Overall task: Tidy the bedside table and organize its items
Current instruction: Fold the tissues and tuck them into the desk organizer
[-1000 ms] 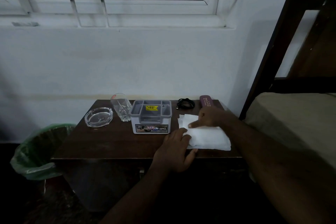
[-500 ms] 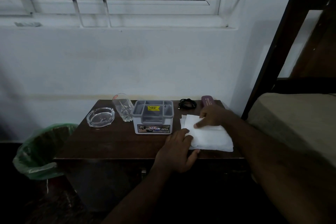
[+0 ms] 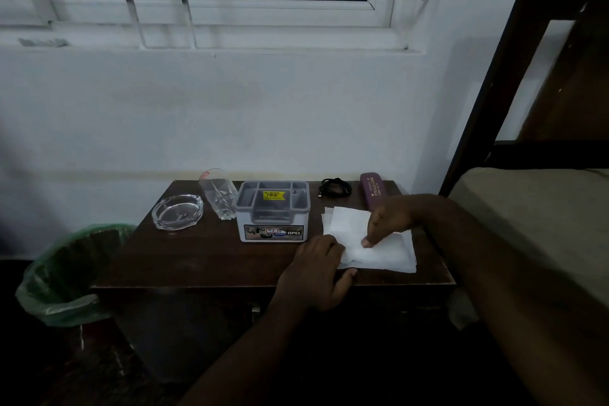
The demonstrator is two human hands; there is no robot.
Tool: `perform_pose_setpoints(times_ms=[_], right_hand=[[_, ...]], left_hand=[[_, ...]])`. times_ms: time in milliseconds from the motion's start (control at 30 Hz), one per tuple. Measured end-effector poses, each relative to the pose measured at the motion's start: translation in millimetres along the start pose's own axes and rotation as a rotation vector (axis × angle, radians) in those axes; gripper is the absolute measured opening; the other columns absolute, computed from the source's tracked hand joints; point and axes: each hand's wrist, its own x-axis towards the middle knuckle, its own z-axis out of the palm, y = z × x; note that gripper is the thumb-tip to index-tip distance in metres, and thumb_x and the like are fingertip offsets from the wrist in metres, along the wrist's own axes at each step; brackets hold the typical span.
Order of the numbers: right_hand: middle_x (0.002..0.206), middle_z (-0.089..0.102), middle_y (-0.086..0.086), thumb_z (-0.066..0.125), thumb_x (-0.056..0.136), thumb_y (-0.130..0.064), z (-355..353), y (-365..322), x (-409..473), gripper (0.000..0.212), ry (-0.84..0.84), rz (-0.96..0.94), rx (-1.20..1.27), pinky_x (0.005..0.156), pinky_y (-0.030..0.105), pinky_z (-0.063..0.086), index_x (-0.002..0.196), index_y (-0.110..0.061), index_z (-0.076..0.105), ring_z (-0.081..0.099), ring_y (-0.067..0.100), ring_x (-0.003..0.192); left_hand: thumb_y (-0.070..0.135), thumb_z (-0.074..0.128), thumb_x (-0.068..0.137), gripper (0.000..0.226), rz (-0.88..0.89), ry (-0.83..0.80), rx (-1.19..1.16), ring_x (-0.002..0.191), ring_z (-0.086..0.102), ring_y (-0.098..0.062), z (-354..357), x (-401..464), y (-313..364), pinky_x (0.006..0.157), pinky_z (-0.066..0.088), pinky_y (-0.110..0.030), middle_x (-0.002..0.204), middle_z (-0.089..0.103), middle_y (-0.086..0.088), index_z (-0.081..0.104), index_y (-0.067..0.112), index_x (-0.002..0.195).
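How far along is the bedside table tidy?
Ashtray, glass and grey organizer stand in a row. In hand: both hands, left hand and right hand, press the white tissues. Left: black cable and purple case lie loose; organizer looks empty.

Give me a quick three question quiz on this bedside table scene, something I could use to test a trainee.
1. True or false: the drinking glass stands between the glass ashtray and the grey organizer box.
2. What are the left hand and right hand touching?
3. Which lies nearest the bed: A) black cable, B) purple spectacle case, C) bin?

Key: 1 true; 2 the white tissues; 3 B.
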Motion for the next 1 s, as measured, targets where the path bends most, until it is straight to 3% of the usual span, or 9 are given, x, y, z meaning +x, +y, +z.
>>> perform_pose_setpoints(times_ms=[67, 167, 233, 400, 533, 667, 800, 900, 1000], right_hand=[[0.106, 0.068, -0.007, 0.066, 0.085, -0.051, 1, -1, 1, 0.024, 0.044, 0.008, -0.017, 0.096, 0.031, 0.046, 0.093, -0.030, 0.075, 0.059, 0.015, 0.102], [0.100, 0.063, -0.008, 0.071, 0.086, -0.028, 2, 4, 5, 0.017, 0.147, -0.046, 0.010, 0.082, 0.024, 0.046, 0.101, -0.024, 0.068, 0.057, 0.013, 0.096], [0.094, 0.057, -0.008, 0.076, 0.082, -0.023, 3, 5, 9, 0.026, 0.162, -0.017, -0.011, 0.078, 0.026, 0.049, 0.104, -0.027, 0.062, 0.055, 0.013, 0.089], [0.101, 0.057, -0.003, 0.081, 0.076, -0.025, 3, 1, 6, 0.044, 0.050, 0.189, 0.040, 0.070, 0.027, 0.051, 0.115, -0.016, 0.063, 0.053, 0.012, 0.085], [0.095, 0.057, -0.005, 0.083, 0.073, -0.028, 3, -1, 4, 0.035, -0.007, 0.254, 0.072, 0.067, 0.025, 0.049, 0.099, -0.020, 0.061, 0.054, 0.014, 0.089], [0.095, 0.064, -0.001, 0.082, 0.074, -0.020, -6, 0, -2, 0.019, 0.039, 0.160, 0.195, 0.061, 0.025, 0.051, 0.083, -0.023, 0.066, 0.061, 0.016, 0.084], [0.078, 0.065, 0.001, 0.070, 0.080, -0.002, -17, -9, -21, 0.016, 0.183, -0.039, 0.420, 0.050, 0.022, 0.046, 0.080, -0.018, 0.066, 0.061, 0.013, 0.066], [0.082, 0.069, 0.001, 0.065, 0.080, 0.001, -25, -20, -29, 0.020, 0.245, -0.150, 0.475, 0.058, 0.027, 0.050, 0.085, -0.018, 0.069, 0.064, 0.016, 0.071], [0.087, 0.071, 0.002, 0.064, 0.082, 0.001, -29, -31, -33, 0.022, 0.268, -0.200, 0.512, 0.064, 0.028, 0.053, 0.088, -0.019, 0.071, 0.066, 0.017, 0.075]], left_hand=[[0.045, 0.052, 0.091, 0.037, -0.001, -0.008, -0.003, 0.102, 0.054, -0.023, 0, 1, 0, 0.087, 0.046, -0.042, 0.107, 0.056, -0.004, 0.059, 0.013, 0.107], [0.044, 0.052, 0.090, 0.036, -0.001, -0.007, -0.003, 0.102, 0.054, -0.023, 0, 1, 0, 0.086, 0.046, -0.043, 0.107, 0.057, -0.005, 0.060, 0.012, 0.105], [0.045, 0.051, 0.091, 0.038, -0.006, -0.016, -0.002, 0.105, 0.054, -0.023, -1, 1, 0, 0.089, 0.045, -0.043, 0.109, 0.057, -0.005, 0.060, 0.012, 0.108], [0.045, 0.051, 0.091, 0.039, -0.010, -0.027, -0.009, 0.109, 0.053, -0.023, -3, 1, 0, 0.091, 0.045, -0.043, 0.113, 0.057, -0.005, 0.060, 0.012, 0.110], [0.044, 0.054, 0.090, 0.041, -0.009, 0.000, -0.014, 0.115, 0.053, -0.027, -2, -1, 2, 0.091, 0.048, -0.043, 0.122, 0.056, -0.011, 0.060, 0.010, 0.111], [0.046, 0.060, 0.088, 0.048, -0.050, 0.035, -0.077, 0.138, 0.037, -0.027, -5, -1, 3, 0.106, 0.039, -0.040, 0.145, 0.039, -0.017, 0.052, 0.009, 0.119], [0.036, 0.066, 0.087, 0.039, -0.101, 0.232, -0.361, 0.146, 0.020, -0.016, -26, 5, 9, 0.110, 0.032, -0.035, 0.152, 0.026, -0.012, 0.049, 0.010, 0.112], [0.032, 0.059, 0.091, 0.020, -0.113, 0.346, -0.399, 0.143, 0.023, -0.014, -49, 21, 12, 0.111, 0.028, -0.033, 0.152, 0.028, -0.008, 0.057, 0.019, 0.105], [0.031, 0.055, 0.090, 0.018, -0.105, 0.339, -0.319, 0.146, 0.021, -0.021, -68, 39, 4, 0.116, 0.019, -0.038, 0.154, 0.031, -0.008, 0.067, 0.024, 0.101]])
